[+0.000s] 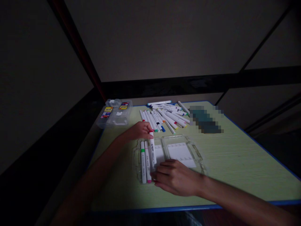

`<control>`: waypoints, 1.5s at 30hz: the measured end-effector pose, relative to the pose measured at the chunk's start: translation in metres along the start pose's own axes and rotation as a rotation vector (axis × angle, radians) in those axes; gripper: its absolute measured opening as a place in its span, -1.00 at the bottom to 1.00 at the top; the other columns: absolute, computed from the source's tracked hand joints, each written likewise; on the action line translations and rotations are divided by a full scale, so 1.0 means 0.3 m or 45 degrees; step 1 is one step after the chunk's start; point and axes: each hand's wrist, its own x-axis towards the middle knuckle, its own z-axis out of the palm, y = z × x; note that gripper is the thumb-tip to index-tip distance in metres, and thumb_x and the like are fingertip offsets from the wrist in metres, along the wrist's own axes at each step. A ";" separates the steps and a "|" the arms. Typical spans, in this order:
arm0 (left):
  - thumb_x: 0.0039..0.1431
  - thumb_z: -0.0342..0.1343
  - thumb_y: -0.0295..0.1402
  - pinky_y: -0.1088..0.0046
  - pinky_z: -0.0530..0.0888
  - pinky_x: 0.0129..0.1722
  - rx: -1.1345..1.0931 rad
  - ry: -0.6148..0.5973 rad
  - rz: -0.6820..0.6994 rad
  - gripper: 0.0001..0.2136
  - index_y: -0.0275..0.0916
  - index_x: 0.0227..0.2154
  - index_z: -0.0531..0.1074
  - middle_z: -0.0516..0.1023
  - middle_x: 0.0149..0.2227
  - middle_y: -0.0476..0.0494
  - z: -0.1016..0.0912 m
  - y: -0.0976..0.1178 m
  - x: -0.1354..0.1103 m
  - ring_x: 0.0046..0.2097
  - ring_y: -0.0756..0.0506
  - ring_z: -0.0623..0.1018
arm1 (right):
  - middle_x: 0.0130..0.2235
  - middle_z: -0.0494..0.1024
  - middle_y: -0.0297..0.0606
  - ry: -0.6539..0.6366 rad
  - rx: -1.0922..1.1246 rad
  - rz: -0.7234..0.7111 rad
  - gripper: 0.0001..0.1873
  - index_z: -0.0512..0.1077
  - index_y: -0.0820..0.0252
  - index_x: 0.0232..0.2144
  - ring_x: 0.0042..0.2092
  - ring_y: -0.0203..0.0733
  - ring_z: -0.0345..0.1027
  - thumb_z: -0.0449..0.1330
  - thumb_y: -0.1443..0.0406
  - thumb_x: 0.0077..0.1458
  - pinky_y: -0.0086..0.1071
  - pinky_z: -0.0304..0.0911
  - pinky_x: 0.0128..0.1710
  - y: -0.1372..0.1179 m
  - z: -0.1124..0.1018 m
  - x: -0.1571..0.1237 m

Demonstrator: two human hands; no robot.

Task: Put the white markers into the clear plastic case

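Left grip (141, 130) pinches a marker (153, 152), apparently for alignment over the case (165, 148); I can't tell whether my right grip (172, 177) grasps anything.

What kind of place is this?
It looks like a dim spot indoors, maybe in a home, set up for colouring. You can see a blue-edged table by a wall, with lots of markers and clear cases on it.
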 end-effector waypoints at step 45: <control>-0.26 0.22 -0.36 0.63 0.37 -0.60 -0.219 0.552 0.322 -0.72 -0.30 -0.51 0.20 0.42 -0.46 0.01 0.014 0.117 -0.038 -0.58 0.13 0.42 | -0.59 0.26 -0.34 0.395 0.136 0.485 -0.70 0.21 0.20 -0.63 -0.53 -0.33 0.14 -0.05 0.29 0.13 -0.45 0.00 -0.51 0.068 -0.038 -0.017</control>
